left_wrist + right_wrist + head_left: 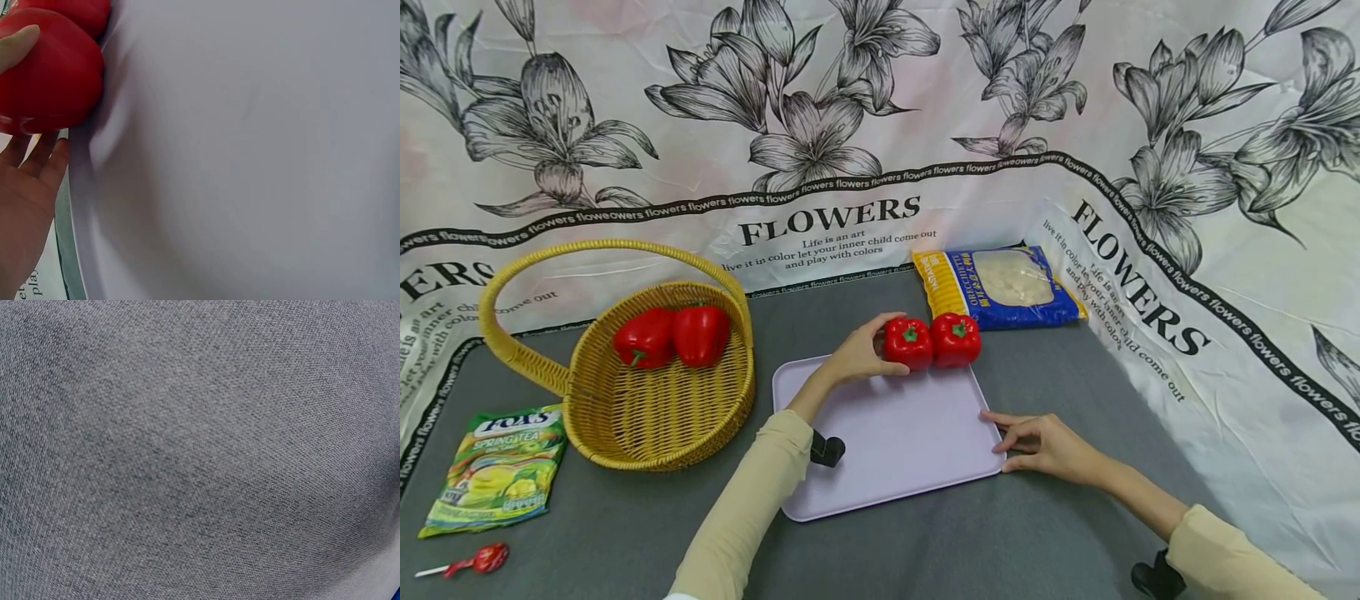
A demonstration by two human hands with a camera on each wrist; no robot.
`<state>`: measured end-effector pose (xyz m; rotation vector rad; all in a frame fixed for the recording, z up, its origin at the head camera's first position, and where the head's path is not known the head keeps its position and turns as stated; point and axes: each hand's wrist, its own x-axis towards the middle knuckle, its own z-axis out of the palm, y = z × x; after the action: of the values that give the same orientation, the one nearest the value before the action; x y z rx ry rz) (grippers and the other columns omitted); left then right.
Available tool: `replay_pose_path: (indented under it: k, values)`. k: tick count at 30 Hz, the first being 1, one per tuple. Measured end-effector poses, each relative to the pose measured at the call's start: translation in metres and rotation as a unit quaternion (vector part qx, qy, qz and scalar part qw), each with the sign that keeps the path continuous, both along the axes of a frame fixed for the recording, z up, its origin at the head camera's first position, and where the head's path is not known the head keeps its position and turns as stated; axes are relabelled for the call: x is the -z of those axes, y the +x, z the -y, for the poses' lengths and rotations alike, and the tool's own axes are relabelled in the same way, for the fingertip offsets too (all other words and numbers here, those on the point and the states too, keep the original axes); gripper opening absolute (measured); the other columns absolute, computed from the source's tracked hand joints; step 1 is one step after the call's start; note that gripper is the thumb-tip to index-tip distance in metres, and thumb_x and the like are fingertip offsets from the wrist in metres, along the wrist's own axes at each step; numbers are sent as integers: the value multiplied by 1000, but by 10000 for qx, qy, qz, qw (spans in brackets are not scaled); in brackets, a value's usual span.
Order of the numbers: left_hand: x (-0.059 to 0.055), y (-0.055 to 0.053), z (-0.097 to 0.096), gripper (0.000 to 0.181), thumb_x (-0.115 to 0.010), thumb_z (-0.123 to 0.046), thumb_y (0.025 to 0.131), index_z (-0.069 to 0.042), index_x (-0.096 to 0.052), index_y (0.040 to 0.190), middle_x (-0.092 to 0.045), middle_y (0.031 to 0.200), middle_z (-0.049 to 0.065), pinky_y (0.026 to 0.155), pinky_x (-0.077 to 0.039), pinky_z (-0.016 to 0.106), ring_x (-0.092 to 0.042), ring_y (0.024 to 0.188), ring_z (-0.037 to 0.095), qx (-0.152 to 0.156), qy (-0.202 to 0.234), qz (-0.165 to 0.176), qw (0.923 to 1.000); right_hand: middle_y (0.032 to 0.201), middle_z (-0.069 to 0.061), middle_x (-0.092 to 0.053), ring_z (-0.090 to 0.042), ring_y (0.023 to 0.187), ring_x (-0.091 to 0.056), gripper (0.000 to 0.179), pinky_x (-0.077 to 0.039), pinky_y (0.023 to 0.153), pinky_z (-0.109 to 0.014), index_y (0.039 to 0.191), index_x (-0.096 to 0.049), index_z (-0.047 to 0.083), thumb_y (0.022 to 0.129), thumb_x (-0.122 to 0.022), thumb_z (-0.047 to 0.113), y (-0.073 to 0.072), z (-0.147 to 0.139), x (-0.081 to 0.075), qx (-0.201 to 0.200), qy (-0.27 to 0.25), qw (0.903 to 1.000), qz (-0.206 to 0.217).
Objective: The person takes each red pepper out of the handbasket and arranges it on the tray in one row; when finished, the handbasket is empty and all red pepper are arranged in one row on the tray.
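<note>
A shiny red bell pepper (908,343) with a green stem sits at the back of the pale lilac tray (910,433). My left hand (859,352) grips it from the left, thumb in front and fingers behind; in the left wrist view the thumb lies across the red bell pepper (50,78). A second red bell pepper (956,340) stands right beside it, at the tray's back right corner. At the tray's right edge, my right hand (1051,448) holds the rim near the front corner with fingertips and thumb. The right wrist view shows only grey cloth (187,450).
To the left stands a yellow wicker basket (640,417) with a tall handle, holding two red peppers (702,335). A Fox's candy bag (497,471) and a red lollipop (490,557) lie left of it. Behind the tray is a blue and yellow pasta bag (1000,287), against the flower-printed cloth.
</note>
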<state>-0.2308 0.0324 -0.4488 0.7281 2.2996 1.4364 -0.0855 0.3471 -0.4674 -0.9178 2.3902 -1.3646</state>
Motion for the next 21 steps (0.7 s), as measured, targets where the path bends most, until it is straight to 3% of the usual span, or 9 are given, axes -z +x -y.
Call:
replay_pose_path:
  k: [10, 14, 21]
  values:
    - [4, 0, 1, 90, -81, -11, 73, -11, -32, 148, -46, 140, 11, 100, -45, 37, -47, 125, 26, 99, 179, 270, 9994, 137, -26, -48, -15, 129, -45, 16, -50, 88, -21, 96, -71, 10, 81, -76, 12, -1, -2, 2, 44, 108, 9998, 134]
    - [2, -1, 4, 90, -82, -10, 73, -11, -33, 148, -44, 143, 10, 102, -44, 36, -46, 127, 27, 95, 462, 375, 9982, 137, -26, -48, -13, 129, -44, 16, -50, 88, -21, 95, -71, 9, 81, -76, 12, -1, -1, 0, 62, 129, 9998, 130]
    - [-3, -1, 17, 82, -79, -2, 76, -6, -36, 146, -38, 147, 18, 107, -37, 44, -37, 136, 32, -2, 1167, 212, 9929, 137, -25, -47, -13, 129, -44, 16, -50, 88, -21, 96, -72, 10, 81, -76, 13, 1, 0, -3, 100, 210, 9996, 180]
